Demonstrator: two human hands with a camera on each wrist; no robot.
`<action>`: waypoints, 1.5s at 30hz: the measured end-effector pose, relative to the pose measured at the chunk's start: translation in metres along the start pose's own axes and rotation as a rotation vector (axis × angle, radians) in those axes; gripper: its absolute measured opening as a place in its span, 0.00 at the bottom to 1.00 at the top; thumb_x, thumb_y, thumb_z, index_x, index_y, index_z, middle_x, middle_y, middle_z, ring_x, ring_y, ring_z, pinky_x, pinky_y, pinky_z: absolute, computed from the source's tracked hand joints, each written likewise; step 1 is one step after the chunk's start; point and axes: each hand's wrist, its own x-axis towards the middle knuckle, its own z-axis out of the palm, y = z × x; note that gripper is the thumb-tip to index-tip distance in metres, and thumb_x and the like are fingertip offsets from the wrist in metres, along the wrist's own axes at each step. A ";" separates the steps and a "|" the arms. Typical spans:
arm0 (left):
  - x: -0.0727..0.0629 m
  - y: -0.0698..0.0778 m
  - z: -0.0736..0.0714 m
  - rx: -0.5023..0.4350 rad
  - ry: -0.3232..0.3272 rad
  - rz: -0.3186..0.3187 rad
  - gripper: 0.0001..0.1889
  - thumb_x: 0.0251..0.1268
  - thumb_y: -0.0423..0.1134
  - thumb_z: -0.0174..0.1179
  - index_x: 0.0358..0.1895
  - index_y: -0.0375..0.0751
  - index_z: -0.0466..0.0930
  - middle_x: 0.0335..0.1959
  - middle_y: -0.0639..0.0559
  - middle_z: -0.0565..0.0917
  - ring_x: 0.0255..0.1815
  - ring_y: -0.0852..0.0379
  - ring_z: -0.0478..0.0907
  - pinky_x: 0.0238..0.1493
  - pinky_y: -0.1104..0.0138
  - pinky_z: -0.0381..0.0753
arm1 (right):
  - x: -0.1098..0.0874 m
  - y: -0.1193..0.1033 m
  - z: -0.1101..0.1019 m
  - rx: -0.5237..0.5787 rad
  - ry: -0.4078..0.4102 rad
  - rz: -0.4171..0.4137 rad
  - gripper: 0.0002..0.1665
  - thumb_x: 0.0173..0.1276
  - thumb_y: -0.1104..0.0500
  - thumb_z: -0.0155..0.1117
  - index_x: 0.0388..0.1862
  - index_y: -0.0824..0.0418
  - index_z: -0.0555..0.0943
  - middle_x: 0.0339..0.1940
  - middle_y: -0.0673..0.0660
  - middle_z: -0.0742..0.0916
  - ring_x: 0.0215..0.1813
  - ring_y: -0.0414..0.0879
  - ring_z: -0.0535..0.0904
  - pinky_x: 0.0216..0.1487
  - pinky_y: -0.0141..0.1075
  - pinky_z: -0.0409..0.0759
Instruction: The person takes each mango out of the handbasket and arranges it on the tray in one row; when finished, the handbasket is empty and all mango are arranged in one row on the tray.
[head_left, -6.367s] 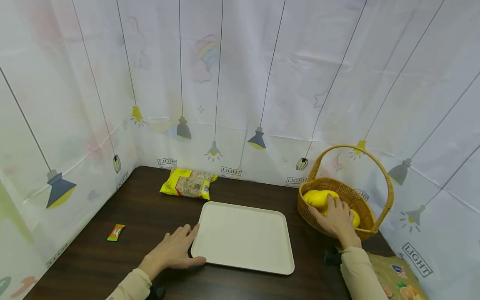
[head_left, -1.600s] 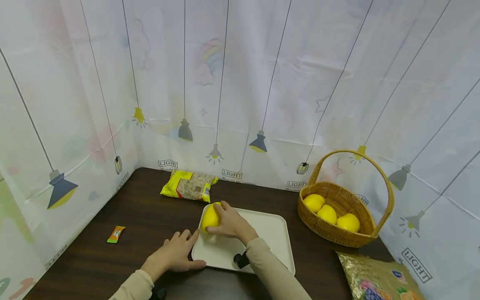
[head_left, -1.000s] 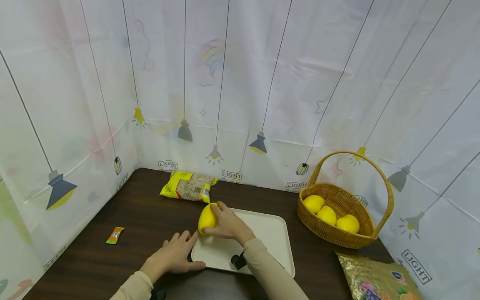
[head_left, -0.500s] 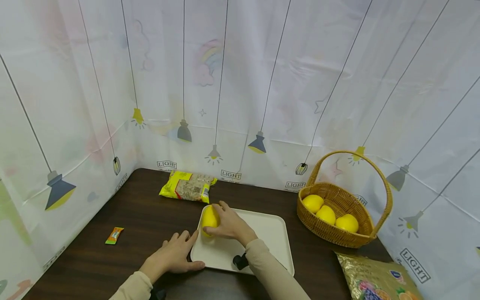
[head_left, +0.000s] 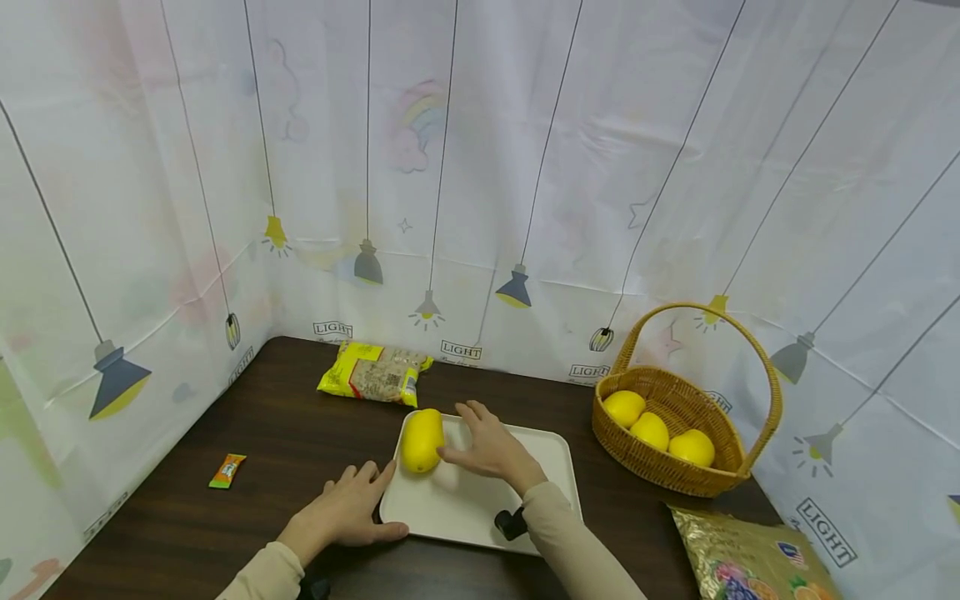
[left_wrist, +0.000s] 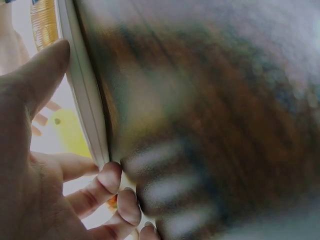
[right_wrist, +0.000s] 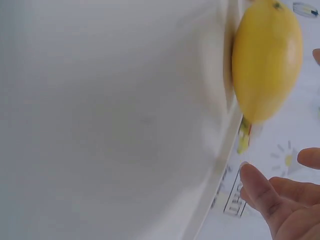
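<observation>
The right hand is held with thumb and fingers spread apart, just beside a yellow fruit, around which no grip is closed. The fruit is seen resting at the upper left of a pale tray, near the centre of the frame; its form is oval and smooth, with a small dark dimple shown at one end in the right wrist view. By the left hand, the tray is touched at its lower-left corner, the fingers being loosely spread along the rim. The tray is shallow, flat and matte, with rounded corners and a low raised edge. At the right of the frame, three yellow fruits are held in a woven basket, golden brown, oval and topped by a tall arched handle. A crinkled yellow bag is placed beyond the tray, and a glossy gold bag printed with fruit is partly cut off at lower right. A small orange-and-green packet is laid at lower left. All are borne by a dark, wood-grained table, behind which a creased white cloth is hung, printed with lamps.
</observation>
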 end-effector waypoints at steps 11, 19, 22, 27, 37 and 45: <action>-0.002 -0.003 -0.002 0.002 -0.003 -0.011 0.55 0.54 0.75 0.61 0.79 0.45 0.58 0.67 0.40 0.71 0.59 0.41 0.71 0.55 0.36 0.71 | -0.024 0.041 -0.032 -0.096 0.131 0.055 0.49 0.64 0.30 0.61 0.76 0.57 0.68 0.75 0.62 0.72 0.70 0.64 0.74 0.69 0.62 0.70; -0.001 -0.004 -0.003 -0.004 -0.006 -0.001 0.55 0.55 0.75 0.61 0.80 0.46 0.57 0.69 0.40 0.70 0.62 0.39 0.70 0.57 0.33 0.69 | -0.039 0.084 -0.060 -0.186 0.207 0.083 0.49 0.65 0.29 0.60 0.75 0.59 0.68 0.73 0.64 0.74 0.67 0.67 0.75 0.66 0.65 0.69; -0.001 -0.004 -0.003 -0.006 -0.008 -0.002 0.54 0.55 0.75 0.61 0.80 0.46 0.57 0.69 0.40 0.70 0.62 0.39 0.70 0.57 0.33 0.69 | -0.045 0.100 -0.072 -0.194 0.213 0.116 0.51 0.65 0.28 0.60 0.75 0.60 0.67 0.74 0.66 0.73 0.67 0.68 0.75 0.66 0.63 0.71; -0.001 -0.004 -0.002 -0.002 -0.005 0.000 0.55 0.55 0.75 0.61 0.80 0.46 0.57 0.68 0.39 0.70 0.61 0.40 0.70 0.57 0.34 0.70 | -0.058 0.124 -0.089 -0.206 0.219 0.180 0.53 0.65 0.26 0.57 0.76 0.62 0.66 0.74 0.70 0.71 0.67 0.71 0.74 0.65 0.64 0.71; 0.002 -0.004 0.001 0.002 -0.002 0.003 0.55 0.54 0.75 0.61 0.80 0.46 0.57 0.67 0.40 0.71 0.60 0.41 0.71 0.56 0.33 0.70 | -0.085 0.161 -0.115 -0.243 0.268 0.230 0.49 0.69 0.28 0.54 0.73 0.63 0.69 0.71 0.71 0.73 0.68 0.73 0.69 0.64 0.70 0.65; 0.002 -0.002 0.002 -0.005 -0.007 0.000 0.55 0.54 0.75 0.61 0.80 0.46 0.57 0.68 0.40 0.70 0.61 0.40 0.70 0.57 0.33 0.70 | -0.106 0.192 -0.129 -0.248 0.264 0.293 0.51 0.69 0.27 0.53 0.74 0.64 0.67 0.70 0.74 0.72 0.67 0.76 0.68 0.60 0.72 0.65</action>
